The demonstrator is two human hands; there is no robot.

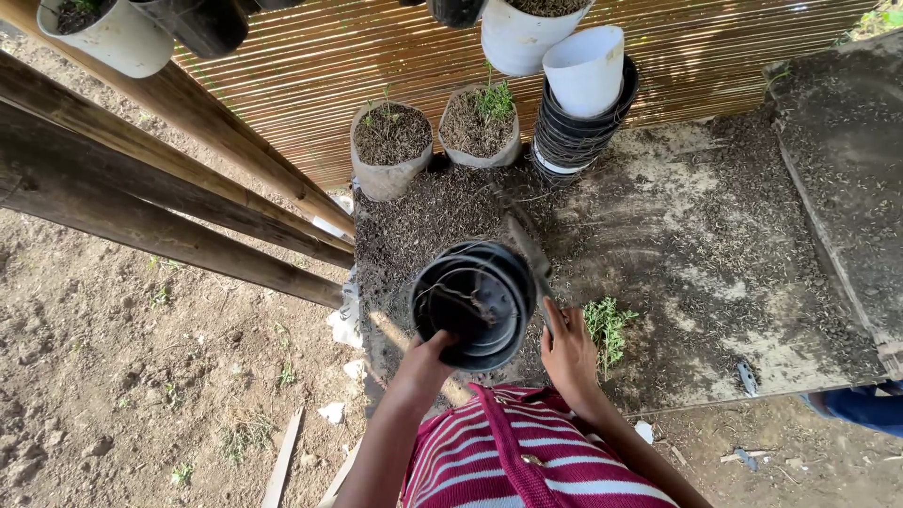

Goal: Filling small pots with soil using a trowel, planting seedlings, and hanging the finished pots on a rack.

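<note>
My left hand point(428, 356) grips the near rim of a black plastic pot point(475, 301), tilted so its open mouth faces up toward me; it looks like a few nested pots with a thin root or wire inside. In my right hand point(567, 350) is the handle of a small trowel point(529, 252), whose blade reaches past the pot into the loose dark soil point(442, 212) heaped on the table. A small green seedling point(607, 325) lies on the table just right of my right hand.
Two soil-filled grow bags with small sprouts point(390, 146) point(480, 127) stand at the back by a reed fence. A stack of black pots topped by a white one point(583, 103) stands beside them. Wooden poles point(169, 198) slant at left. Bare earth lies below.
</note>
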